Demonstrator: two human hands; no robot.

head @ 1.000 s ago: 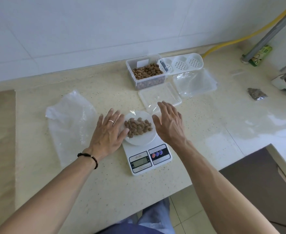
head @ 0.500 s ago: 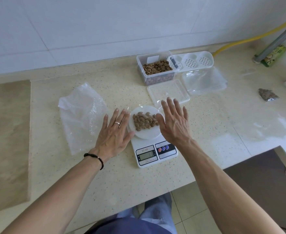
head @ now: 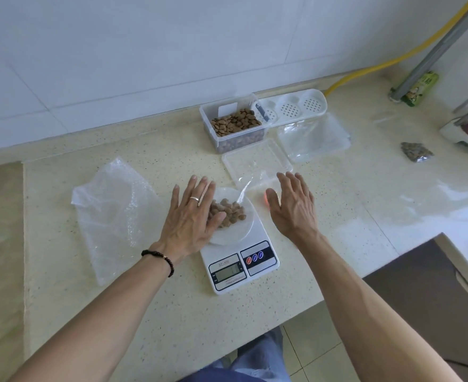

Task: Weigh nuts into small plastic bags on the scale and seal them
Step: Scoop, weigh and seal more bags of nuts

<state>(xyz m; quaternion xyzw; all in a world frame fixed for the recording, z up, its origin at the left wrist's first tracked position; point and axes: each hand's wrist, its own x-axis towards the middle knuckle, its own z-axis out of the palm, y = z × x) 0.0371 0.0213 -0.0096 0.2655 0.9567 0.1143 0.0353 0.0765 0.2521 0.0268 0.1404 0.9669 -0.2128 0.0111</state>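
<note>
A white digital scale [head: 241, 260] sits near the counter's front edge with a round white plate [head: 235, 230] on it. A small clear bag of brown nuts [head: 228, 212] lies on the plate, its open end pointing to the right. My left hand [head: 192, 220], fingers straight and spread, lies over the plate's left side and touches the nuts. My right hand [head: 292, 206] is flat and spread just right of the plate, over the bag's clear end. A clear tub of nuts [head: 234, 124] stands at the back.
The tub's clear lid [head: 256, 161] lies behind my right hand. A white perforated tray [head: 296, 107] and a stack of clear bags [head: 314, 136] are at the back right. A crumpled plastic sheet [head: 114, 205] lies left. A filled small bag [head: 416, 151] rests far right.
My left hand moved right onto the plate and nuts. My right hand moved right, off the plate's edge. The camera view shifted slightly.
</note>
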